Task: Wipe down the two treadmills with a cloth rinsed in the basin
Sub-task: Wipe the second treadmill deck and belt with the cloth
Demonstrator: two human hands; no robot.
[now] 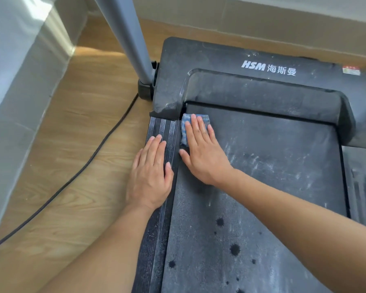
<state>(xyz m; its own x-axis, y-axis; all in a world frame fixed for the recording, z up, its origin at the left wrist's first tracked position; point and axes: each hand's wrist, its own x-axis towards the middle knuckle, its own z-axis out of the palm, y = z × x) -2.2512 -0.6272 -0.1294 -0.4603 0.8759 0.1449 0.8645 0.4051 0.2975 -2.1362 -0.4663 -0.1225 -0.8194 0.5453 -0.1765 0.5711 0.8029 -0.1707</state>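
Under the right hand's (201,153) flat, open fingers (200,127) lay the cloth (185,132); unwiped belt (273,166) stretched rightward, left hand (150,178) flat, empty

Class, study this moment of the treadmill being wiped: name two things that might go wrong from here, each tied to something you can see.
1. The right hand presses the blue cloth at the belt's front left corner; fingers might catch in the gap under the motor cover.
2. A black power cable trails across the wooden floor; water drops on the belt suggest a wet cloth, risky if the treadmill is plugged in.
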